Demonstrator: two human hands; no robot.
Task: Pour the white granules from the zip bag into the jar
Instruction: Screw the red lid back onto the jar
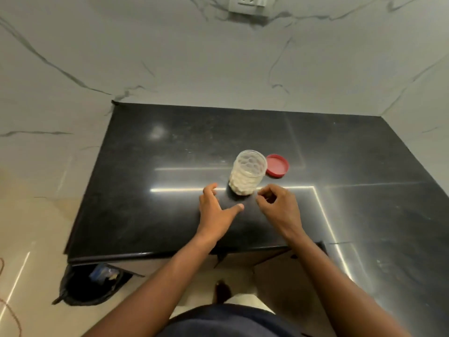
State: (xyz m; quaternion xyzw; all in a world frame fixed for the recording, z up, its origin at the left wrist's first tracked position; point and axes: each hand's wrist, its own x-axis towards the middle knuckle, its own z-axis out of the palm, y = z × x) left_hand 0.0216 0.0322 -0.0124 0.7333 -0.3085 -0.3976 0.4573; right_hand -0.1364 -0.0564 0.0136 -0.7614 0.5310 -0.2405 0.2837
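Observation:
A clear dimpled plastic jar (247, 172) stands upright and uncapped on the black counter (170, 154), its lower half filled with white granules. Its red lid (277, 165) lies flat just right of it. My left hand (217, 210) rests on the counter in front and left of the jar, fingers spread, holding nothing. My right hand (279, 205) hovers in front and right of the jar, fingers curled with thumb and forefinger pinched close; whether anything small sits between them I cannot tell. No zip bag lies on the counter.
A black bin (92, 285) with a clear blue-marked bag inside sits on the floor under the counter's front left corner. Marble walls close the counter at the back and right. A wall socket (250, 4) is high up.

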